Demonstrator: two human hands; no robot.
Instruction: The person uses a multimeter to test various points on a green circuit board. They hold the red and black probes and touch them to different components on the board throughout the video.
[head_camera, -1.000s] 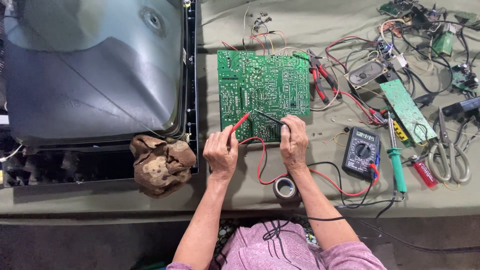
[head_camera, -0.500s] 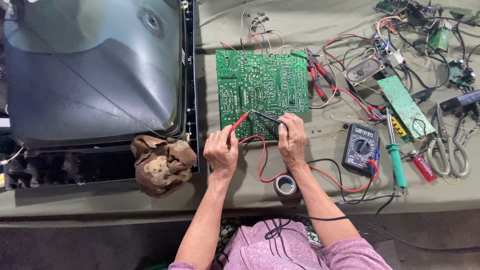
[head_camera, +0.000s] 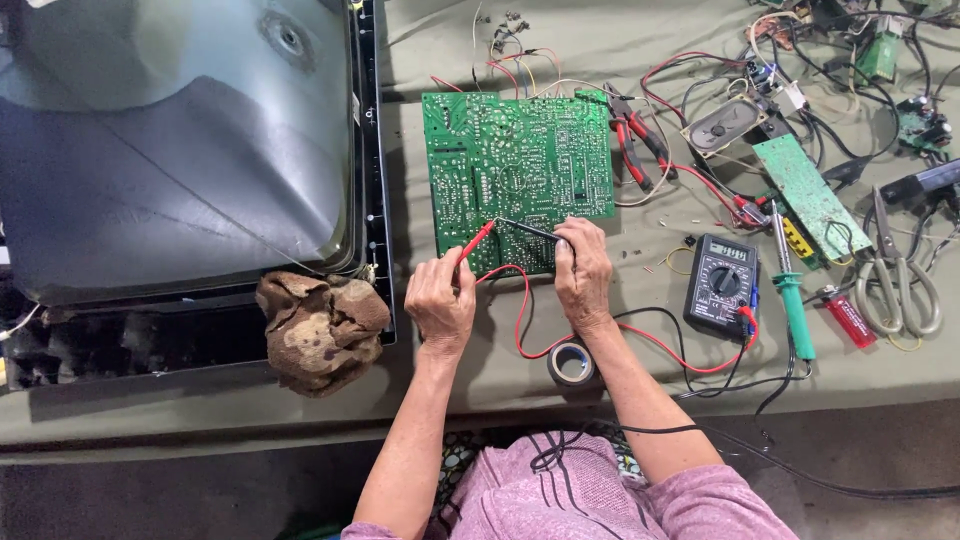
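**Two probes meet on the green board**

The board (head_camera: 518, 175) lies flat on the olive cloth, solder side up, so its joints are open to touch from above. Everything else is best placed from it.

At the board's near edge, the left hand (head_camera: 440, 305) is closed in a pencil grip round the red probe (head_camera: 476, 243), which slants up and to the right so that its tip lands on the lower middle of the board. The right hand (head_camera: 583, 272) rests its heel just off the same edge, fingers curled shut on the black probe (head_camera: 528, 229), which runs leftward, low and nearly flat. The two tips come close together on the board; whether both touch metal is too fine to tell. Holding each probe near its front, with the hands braced by the edge, seems meant to keep the tips steady.

Right of the board, near the right wrist, sits the meter (head_camera: 722, 283), face up and turned toward the person, so it can be read without letting go. Its red lead (head_camera: 520, 320) loops back across the cloth below the board.

A tape roll (head_camera: 572, 363) lies below the board between the forearms. Left of the board stands a picture tube (head_camera: 175, 150), with a crumpled rag (head_camera: 318, 330) at its near corner. Red pliers (head_camera: 634, 140) lie at the board's right edge.
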